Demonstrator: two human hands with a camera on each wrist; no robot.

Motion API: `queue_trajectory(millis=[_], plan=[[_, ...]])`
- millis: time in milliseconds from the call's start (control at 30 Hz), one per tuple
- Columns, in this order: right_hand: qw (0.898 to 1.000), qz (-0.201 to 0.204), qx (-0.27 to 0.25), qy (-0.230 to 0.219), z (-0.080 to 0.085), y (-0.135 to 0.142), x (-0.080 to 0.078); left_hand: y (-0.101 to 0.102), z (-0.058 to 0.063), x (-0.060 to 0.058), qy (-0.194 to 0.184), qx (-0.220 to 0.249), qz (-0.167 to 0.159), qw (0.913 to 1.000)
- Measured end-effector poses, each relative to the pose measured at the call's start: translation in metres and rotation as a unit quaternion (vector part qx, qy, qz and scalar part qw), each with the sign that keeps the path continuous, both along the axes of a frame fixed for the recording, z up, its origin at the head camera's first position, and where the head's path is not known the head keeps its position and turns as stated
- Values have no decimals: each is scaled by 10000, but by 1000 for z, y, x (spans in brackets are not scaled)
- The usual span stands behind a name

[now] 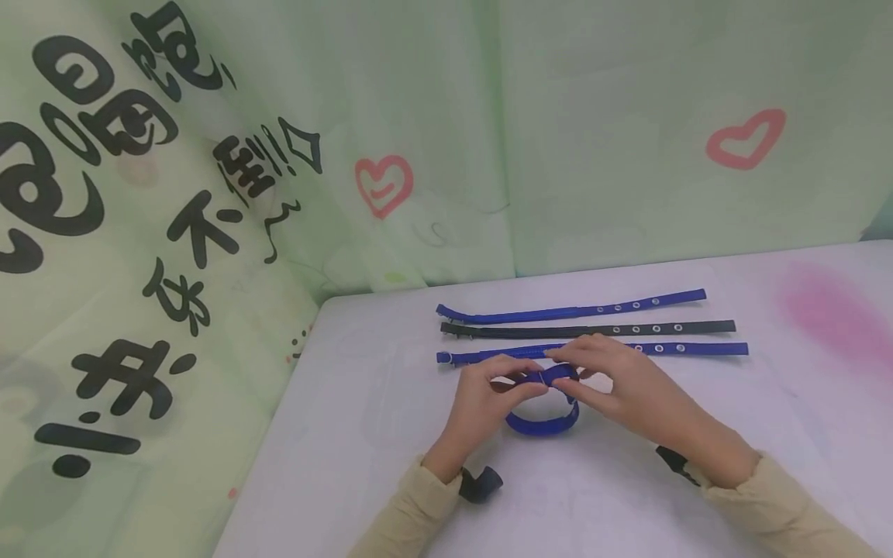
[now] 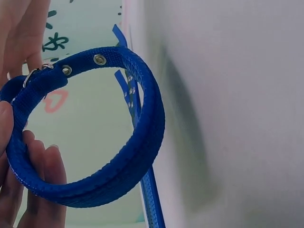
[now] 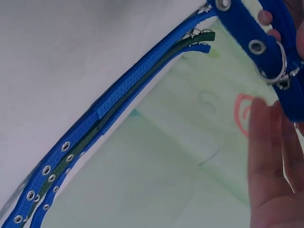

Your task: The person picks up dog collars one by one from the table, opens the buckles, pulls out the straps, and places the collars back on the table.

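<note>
A blue buckle collar (image 1: 543, 426) is bent into a ring just above the table. Its strap is threaded at the metal buckle (image 2: 31, 77), and eyelets show along the band. My left hand (image 1: 481, 391) pinches the collar near the buckle between thumb and fingers. From the other side, my right hand (image 1: 621, 380) holds the strap with thumb and fingertips, close by the left hand's fingertips. In the right wrist view a metal D-ring (image 3: 284, 64) hangs at the strap beside the right hand's extended fingers.
Beyond the hands, three collars lie flat and roughly parallel: a far blue collar (image 1: 530, 315), a dark collar (image 1: 544, 332) and a near blue collar (image 1: 711, 349), partly behind the hands. A green curtain (image 1: 593, 155) rises behind the white table (image 1: 335, 403).
</note>
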State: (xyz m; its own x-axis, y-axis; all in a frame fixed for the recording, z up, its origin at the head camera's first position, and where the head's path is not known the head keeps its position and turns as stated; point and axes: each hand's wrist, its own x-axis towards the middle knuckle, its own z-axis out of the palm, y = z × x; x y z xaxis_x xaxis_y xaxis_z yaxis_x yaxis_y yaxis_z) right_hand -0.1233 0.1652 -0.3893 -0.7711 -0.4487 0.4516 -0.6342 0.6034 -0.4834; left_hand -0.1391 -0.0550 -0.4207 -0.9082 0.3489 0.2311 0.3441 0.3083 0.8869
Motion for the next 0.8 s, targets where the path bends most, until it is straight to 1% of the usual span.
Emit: queue_trajectory(millis=[100,200,300,367,400,467,567,633,700,800], plan=[[9990,14,230,394,-3,-3,0,1,1,1,68,2,-32,10000],[9969,7,247,750,-4,-4,0,2,1,2,106,-24,-94,9999],[9960,32,183,877,-2,-3,0,3,1,1,110,-21,-143,9998],[9963,79,129,840,0,-2,0,2,1,1,77,6,-162,9998],[9968,91,95,791,1,-2,-1,2,2,0,48,12,-137,9999],[9984,79,-100,551,3,0,-1,1,2,1,-44,34,-63,10000],[9988,75,-474,33,7,4,-1,0,1,1,-164,50,30,9998],[9969,95,-700,-337,9,6,-1,0,1,1,-234,66,40,9997],[9950,129,-775,-619,10,8,-2,0,1,1,-265,72,19,9996],[9934,166,-743,-856,11,9,-3,0,0,1,-296,116,18,9995]])
